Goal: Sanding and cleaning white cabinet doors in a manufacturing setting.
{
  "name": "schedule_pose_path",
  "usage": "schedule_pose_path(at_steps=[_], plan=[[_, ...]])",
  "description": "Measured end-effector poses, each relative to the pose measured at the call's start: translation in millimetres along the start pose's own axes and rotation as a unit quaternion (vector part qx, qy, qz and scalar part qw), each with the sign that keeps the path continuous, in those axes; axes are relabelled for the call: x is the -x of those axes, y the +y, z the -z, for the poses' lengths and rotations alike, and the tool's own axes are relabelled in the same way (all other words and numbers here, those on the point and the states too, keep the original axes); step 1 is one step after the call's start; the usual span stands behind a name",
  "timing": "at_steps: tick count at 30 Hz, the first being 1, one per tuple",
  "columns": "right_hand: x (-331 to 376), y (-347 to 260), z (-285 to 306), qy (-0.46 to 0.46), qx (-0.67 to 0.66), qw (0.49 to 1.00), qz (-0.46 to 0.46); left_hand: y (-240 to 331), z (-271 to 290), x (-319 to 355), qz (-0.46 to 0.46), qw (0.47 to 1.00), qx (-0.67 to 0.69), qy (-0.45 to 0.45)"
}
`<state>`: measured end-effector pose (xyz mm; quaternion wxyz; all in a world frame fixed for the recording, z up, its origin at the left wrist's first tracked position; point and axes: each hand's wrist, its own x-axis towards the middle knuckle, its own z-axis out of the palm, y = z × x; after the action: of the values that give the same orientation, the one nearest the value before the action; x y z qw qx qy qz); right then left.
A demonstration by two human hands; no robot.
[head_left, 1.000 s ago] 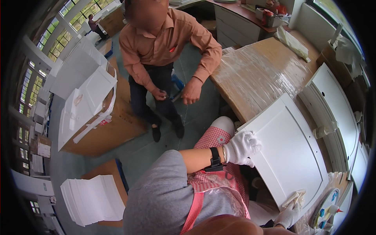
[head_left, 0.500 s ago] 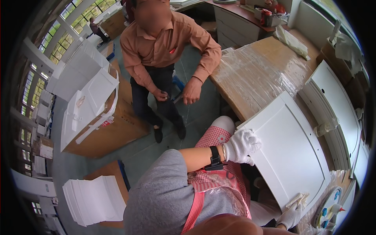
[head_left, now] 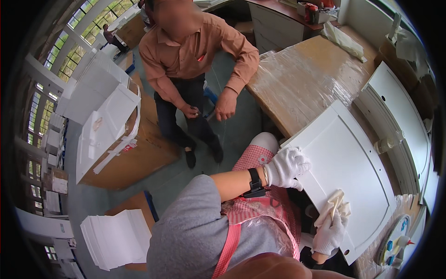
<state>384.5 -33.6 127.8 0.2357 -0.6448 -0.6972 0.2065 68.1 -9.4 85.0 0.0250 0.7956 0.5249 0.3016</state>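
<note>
A white panel (head_left: 344, 153) with a curved far edge and a raised border lies tilted in front of me, partly on the wrapped table. My left hand (head_left: 285, 167), in a white knitted glove, grips its near left edge. Some of those fingertips are hidden at the panel's edge. In my gloved right hand (head_left: 330, 236) is a crumpled cream cloth (head_left: 333, 207), pressed against the panel's surface near its lower edge. A dark hole shows in the panel's bottom corner, just right of that hand.
Plastic film covers the brown table (head_left: 306, 76). More curved white panels (head_left: 402, 111) stand at the right, by a round tray (head_left: 394, 242) of small bottles. Across from me stands a person in an orange-brown shirt (head_left: 195, 51). Cardboard boxes (head_left: 134, 160) and a white moulded piece (head_left: 116, 237) are at left.
My right hand has moved up and left with the cloth, from the panel's bottom right corner toward its near edge. The left hand keeps its hold on the panel.
</note>
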Motion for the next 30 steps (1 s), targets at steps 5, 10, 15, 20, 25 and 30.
schedule_pose_path(at_steps=[5, 10, 15, 20, 25, 30], plan=[[16, 93, 76, 0.099, 0.13, 0.974, -0.155, 0, 0, 1, 0.003, 1.0, -0.009, -0.015], [6, 81, 73, 0.066, 0.244, 0.955, -0.152, 24, -6, -12, -0.042, 0.996, -0.003, -0.079], [-11, 0, 1, 0.009, 0.156, 0.988, 0.019, 90, -44, -27, -0.143, 0.976, -0.034, -0.162], [-3, 14, 12, 0.025, 0.079, 0.996, -0.033, 39, -32, -4, -0.095, 0.988, -0.053, -0.113], [7, 85, 84, 0.086, 0.221, 0.952, -0.194, -64, 37, 37, 0.118, 0.962, -0.187, -0.162], [6, 117, 79, 0.1, 0.271, 0.952, -0.098, -48, 45, 36, 0.065, 0.99, -0.126, -0.025]])
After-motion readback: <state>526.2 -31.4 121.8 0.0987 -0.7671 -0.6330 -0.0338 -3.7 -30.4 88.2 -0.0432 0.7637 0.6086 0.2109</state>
